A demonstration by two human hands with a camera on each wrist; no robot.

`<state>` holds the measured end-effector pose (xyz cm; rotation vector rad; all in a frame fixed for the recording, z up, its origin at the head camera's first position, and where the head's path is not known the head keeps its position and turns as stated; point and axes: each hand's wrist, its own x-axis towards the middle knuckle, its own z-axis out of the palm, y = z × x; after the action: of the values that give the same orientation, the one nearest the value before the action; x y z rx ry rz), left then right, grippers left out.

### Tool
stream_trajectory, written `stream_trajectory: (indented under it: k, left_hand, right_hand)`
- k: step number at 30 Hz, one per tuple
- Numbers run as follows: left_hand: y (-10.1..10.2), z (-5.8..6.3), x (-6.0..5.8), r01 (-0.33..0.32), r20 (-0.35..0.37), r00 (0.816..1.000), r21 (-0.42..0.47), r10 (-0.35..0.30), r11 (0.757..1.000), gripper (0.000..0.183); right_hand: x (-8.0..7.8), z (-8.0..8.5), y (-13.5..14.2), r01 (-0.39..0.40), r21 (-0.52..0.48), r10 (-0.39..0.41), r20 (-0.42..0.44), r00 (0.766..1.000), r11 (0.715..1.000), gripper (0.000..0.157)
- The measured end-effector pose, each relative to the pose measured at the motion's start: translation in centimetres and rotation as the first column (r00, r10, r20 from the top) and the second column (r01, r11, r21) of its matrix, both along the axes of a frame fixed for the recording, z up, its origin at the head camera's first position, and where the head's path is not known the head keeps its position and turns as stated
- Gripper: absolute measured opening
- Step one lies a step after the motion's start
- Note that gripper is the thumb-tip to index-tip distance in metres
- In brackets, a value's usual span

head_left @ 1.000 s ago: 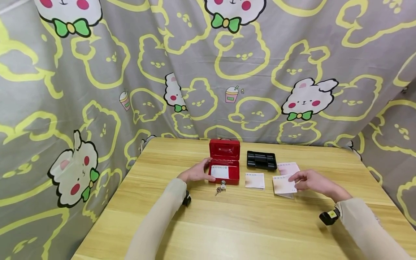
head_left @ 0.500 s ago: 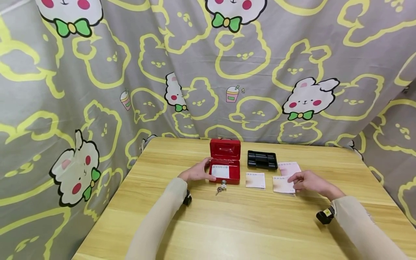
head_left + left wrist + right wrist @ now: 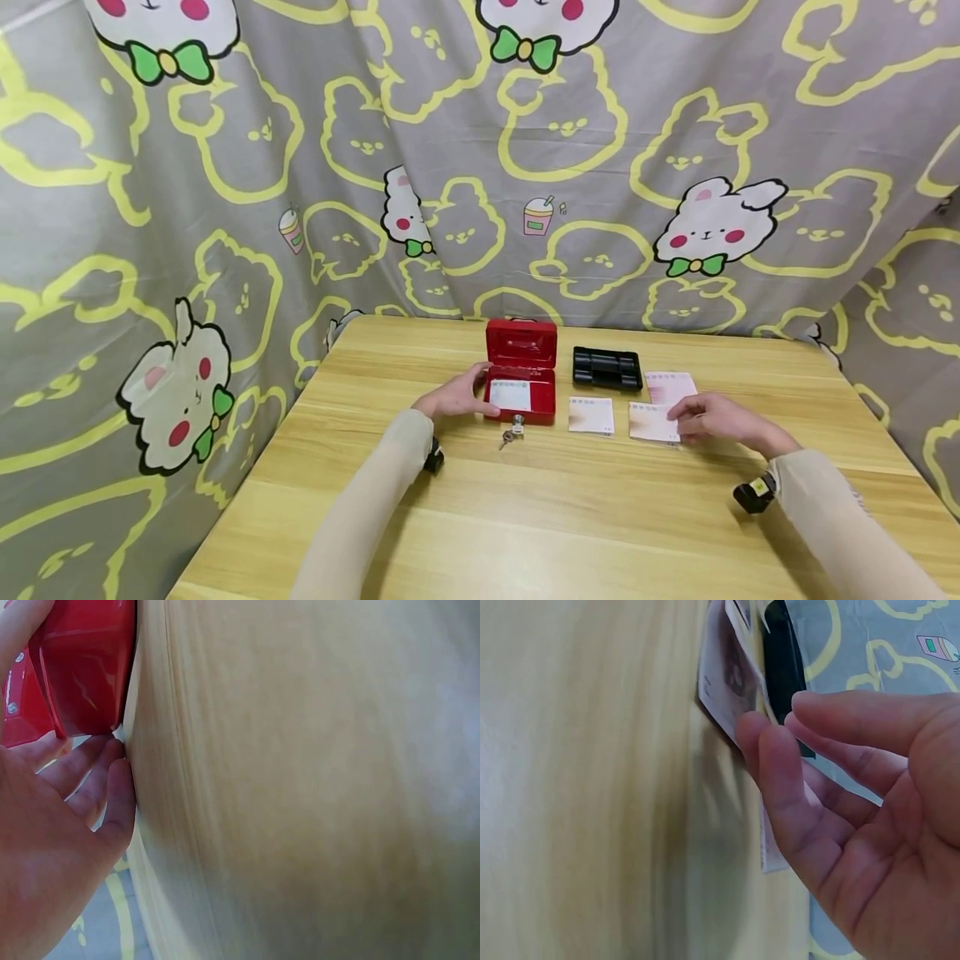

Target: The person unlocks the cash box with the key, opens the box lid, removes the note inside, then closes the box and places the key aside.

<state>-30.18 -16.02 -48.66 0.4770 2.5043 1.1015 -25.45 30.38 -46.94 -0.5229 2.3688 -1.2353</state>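
Observation:
A red cash box [image 3: 555, 398] stands on the table with its lid up and a white paper note [image 3: 510, 395] inside. My left hand [image 3: 459, 395] holds its left side, thumb at the front corner and fingers farther back; the left wrist view shows fingertips against the red wall [image 3: 86, 667]. Keys [image 3: 508, 437] hang from the lock at the front. To the right, my right hand [image 3: 718, 419] pinches the edge of a pale printed banknote [image 3: 651, 422], which lies over others. The thumb partly hides the contact in the right wrist view. A pinkish banknote [image 3: 671, 387] lies just behind.
A black compartment tray [image 3: 607, 368] stands right of the box. Between box and right hand lies another small stack of banknotes [image 3: 590, 415]. A patterned curtain [image 3: 480, 167] rises behind the wooden table [image 3: 525, 525].
The banknote under my right hand has settled nearly in line over the one below it, which showed more before. My left hand stays at the box.

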Motion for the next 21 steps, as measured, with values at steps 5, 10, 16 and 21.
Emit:
stream_trajectory:
  k: [5, 10, 16, 21]
  left_hand:
    - [-0.1, -0.1, -0.1, 0.004, 0.0, 1.0, 0.002, -0.004, 1.0, 0.1]
    - [-0.1, -0.3, -0.2, 0.011, -0.001, 1.0, 0.01, -0.011, 1.0, 0.101]
    - [-0.1, -0.2, -0.1, 0.007, 0.002, 1.0, 0.005, -0.007, 1.0, 0.1]
    - [0.0, -0.1, 0.0, 0.004, 0.002, 1.0, -0.004, -0.004, 1.0, 0.1]
  right_hand:
    - [0.2, 0.9, 0.6, 0.017, 0.008, -0.017, 0.019, 1.0, 1.0, 0.031]
    - [0.0, 1.4, 1.0, 0.047, 0.004, -0.047, 0.023, 0.999, 0.999, 0.033]
    - [-0.4, 2.5, -0.8, 0.032, 0.023, -0.032, -0.031, 0.999, 0.999, 0.036]
    - [-1.2, 3.8, -3.7, -0.004, 0.009, 0.005, -0.038, 0.999, 1.0, 0.036]
